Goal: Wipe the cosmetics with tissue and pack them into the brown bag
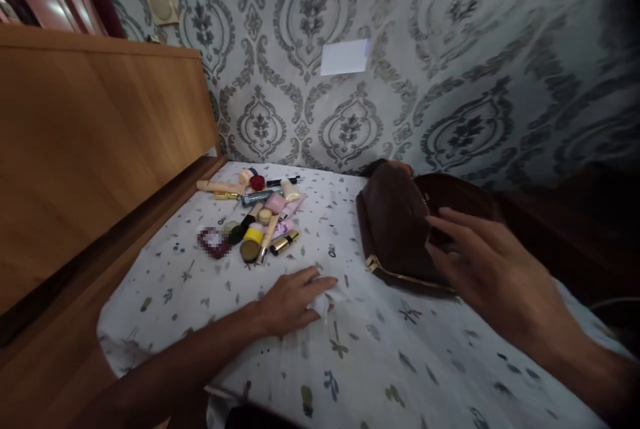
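Brown zippered bag (400,229) at right, cosmetics (265,216) at left.
My left hand (293,299) pinches a white tissue (321,305) on the printed sheet (370,362); my right hand (493,272), fingers loosely spread, touches or nears the bag, I can't tell which.

We identify a home interior by its ornate wallpaper (350,99), wooden furniture (100,116), printed cloth (370,362), cosmetics (275,203) and brown bag (395,222).

Left hand (296,297) holds something white (320,307) — right hand (493,266) is by a brown bag (393,222).
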A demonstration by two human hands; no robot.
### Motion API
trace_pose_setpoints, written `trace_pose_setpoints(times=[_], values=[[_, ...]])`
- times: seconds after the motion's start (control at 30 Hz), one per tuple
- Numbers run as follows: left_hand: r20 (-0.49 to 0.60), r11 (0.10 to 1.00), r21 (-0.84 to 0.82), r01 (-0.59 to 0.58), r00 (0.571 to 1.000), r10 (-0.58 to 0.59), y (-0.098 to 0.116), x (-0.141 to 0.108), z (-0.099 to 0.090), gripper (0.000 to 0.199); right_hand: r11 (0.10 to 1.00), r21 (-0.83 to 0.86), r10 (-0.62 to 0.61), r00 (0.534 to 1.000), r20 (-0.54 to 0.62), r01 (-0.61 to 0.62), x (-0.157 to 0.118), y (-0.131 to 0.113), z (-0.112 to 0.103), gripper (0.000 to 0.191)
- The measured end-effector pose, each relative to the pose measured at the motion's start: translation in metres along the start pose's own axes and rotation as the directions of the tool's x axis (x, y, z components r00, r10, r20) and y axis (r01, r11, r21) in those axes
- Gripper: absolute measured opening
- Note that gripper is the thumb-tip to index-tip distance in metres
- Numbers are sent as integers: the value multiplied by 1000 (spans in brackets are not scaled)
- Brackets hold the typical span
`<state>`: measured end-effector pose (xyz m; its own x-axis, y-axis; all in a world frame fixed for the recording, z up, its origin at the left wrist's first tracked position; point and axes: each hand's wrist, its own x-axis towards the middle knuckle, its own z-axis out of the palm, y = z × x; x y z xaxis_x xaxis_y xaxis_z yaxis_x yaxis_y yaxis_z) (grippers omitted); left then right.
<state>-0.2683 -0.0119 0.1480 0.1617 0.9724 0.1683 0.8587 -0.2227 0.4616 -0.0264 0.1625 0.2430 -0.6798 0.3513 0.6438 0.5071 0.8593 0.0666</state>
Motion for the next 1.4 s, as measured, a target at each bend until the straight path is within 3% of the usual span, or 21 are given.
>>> trace_pose_setpoints(times=[0.07, 0.13, 0.23, 0.3, 0.37, 0.43, 0.47, 0.53, 0.63, 0.73, 0.8, 1.0, 1.17, 1.4], values=[[-39, 1000, -21, 7, 999, -8, 0, 0, -4, 59, 980, 192, -53, 998, -27, 57, -1, -29, 7, 27], [-106, 999, -47, 13, 994, -17, -1, 1, -6, 54, 912, 407, -66, 997, 32, 47, -6, -57, 21, 24], [-248, 995, -95, 44, 967, -66, -6, 1, -9, 47, 723, 657, 68, 969, 238, -212, -13, -93, 49, 23], [-343, 991, -118, 62, 934, -99, -10, 1, -17, 43, 474, 753, 182, 888, 423, -456, -13, -112, 66, 28], [-425, 988, -129, 81, 896, -129, -15, -1, -33, 40, 151, 745, 232, 756, 613, -650, -11, -127, 78, 34], [-504, 981, -144, 126, 844, -183, -24, -6, -55, 39, -83, 679, 231, 648, 725, -730, -8, -137, 87, 37], [-533, 977, -151, 148, 820, -207, -32, -9, -68, 39, -142, 661, 232, 625, 745, -736, -7, -140, 90, 37], [-597, 966, -147, 211, 760, -257, -53, -20, -93, 40, -175, 674, 239, 633, 736, -718, -9, -145, 96, 37], [-672, 931, -117, 347, 663, -331, -92, -44, -120, 42, -160, 730, 253, 687, 681, -665, -19, -148, 105, 40], [-652, 824, -6, 566, 623, -433, -127, -72, -129, 47, -142, 774, 239, 738, 631, -617, -29, -148, 113, 44], [-635, 782, 13, 623, 609, -475, -140, -87, -124, 52, -130, 784, 202, 758, 620, -607, -33, -147, 115, 45], [-527, 700, 96, 708, 633, -568, -138, -97, -95, 71, -124, 787, 159, 771, 617, -604, -34, -147, 113, 42], [-348, 630, 247, 736, 675, -651, -125, -90, -93, 100, -133, 780, 140, 767, 626, -612, -35, -147, 113, 40], [-322, 644, 347, 682, 732, -601, -131, -96, -92, 89, -170, 745, 148, 730, 667, -645, -37, -150, 114, 38]])
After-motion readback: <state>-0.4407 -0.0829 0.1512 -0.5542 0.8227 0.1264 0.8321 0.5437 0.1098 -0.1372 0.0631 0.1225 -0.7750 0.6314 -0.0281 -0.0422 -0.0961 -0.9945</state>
